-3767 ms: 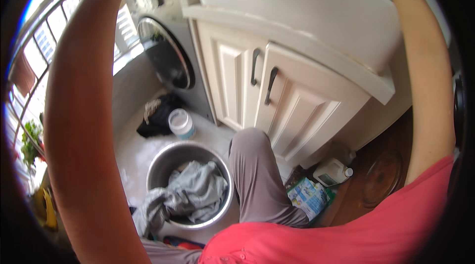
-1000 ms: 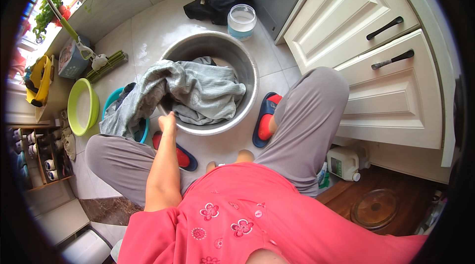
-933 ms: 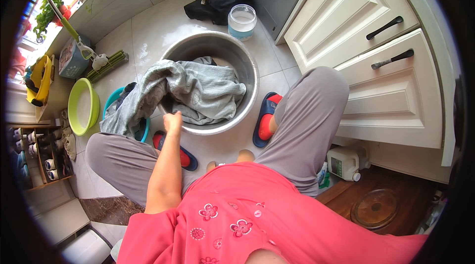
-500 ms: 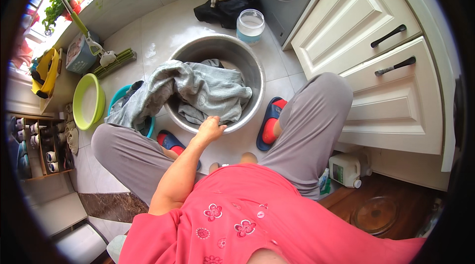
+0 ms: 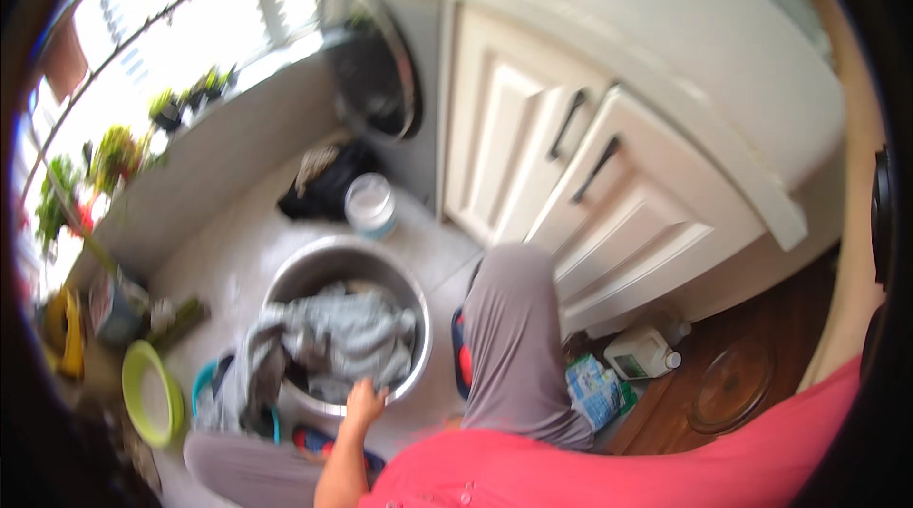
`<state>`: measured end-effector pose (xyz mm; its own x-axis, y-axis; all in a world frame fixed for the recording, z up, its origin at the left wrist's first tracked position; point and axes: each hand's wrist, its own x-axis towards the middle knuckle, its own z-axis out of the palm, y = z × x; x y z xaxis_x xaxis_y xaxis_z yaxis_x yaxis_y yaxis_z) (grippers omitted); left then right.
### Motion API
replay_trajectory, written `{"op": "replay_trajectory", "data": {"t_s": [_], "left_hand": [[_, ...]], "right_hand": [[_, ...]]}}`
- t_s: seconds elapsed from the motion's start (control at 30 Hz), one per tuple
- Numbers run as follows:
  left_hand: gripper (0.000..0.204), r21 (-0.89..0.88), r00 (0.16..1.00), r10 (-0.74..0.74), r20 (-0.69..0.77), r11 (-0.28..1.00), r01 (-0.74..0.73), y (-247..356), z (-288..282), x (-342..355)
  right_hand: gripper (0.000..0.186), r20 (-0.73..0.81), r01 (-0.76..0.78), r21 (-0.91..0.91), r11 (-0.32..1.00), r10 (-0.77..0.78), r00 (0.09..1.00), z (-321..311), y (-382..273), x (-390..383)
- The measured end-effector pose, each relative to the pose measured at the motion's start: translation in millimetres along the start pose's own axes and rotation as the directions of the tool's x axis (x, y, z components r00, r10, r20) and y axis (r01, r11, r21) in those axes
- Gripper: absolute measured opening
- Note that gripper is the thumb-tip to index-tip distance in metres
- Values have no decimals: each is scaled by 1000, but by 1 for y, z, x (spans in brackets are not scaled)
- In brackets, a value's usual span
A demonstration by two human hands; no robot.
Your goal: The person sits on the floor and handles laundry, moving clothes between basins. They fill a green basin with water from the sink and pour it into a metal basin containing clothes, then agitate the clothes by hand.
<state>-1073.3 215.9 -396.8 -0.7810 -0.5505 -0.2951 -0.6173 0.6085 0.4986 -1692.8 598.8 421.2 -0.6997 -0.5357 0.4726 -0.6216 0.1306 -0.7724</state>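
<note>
My left hand (image 5: 366,399) is at the near rim of a large steel basin (image 5: 420,308) on the floor, close to bunched grey cloth (image 5: 352,337) inside it; motion blur hides whether the fingers are closed. The cloth drapes over the left rim onto a blue basin (image 5: 203,380) beside it. My right arm (image 5: 846,204) is raised along the right edge of the view, next to the white counter, with its hand out of sight. A plastic tub (image 5: 369,205) with a pale blue base stands behind the steel basin.
A front-loading washer (image 5: 371,70), dark bundled cloth (image 5: 319,185) and white cabinet (image 5: 647,232) stand behind. At left are plants (image 5: 119,156) on a sill, a green basin (image 5: 152,394) and a yellow item (image 5: 71,337). A jug (image 5: 637,351) and packets (image 5: 594,384) lie right of my knee.
The view has swung up toward the window and counter since half a second ago and blurred. My raised right arm now shows at the right edge; my left hand stays by the basin rim.
</note>
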Motion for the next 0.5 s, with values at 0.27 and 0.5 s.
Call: {"op": "replay_trajectory", "data": {"t_s": [0.27,0.5], "left_hand": [[75,1,978,-63,198,998,64,10,-15,14],[74,113,975,9,222,993,-35,-26,9,27]], "right_hand": [[33,-109,-233,-2,972,232,967,-26,10,46],[36,-259,-56,15,998,58,964,58,-18,-8]]}}
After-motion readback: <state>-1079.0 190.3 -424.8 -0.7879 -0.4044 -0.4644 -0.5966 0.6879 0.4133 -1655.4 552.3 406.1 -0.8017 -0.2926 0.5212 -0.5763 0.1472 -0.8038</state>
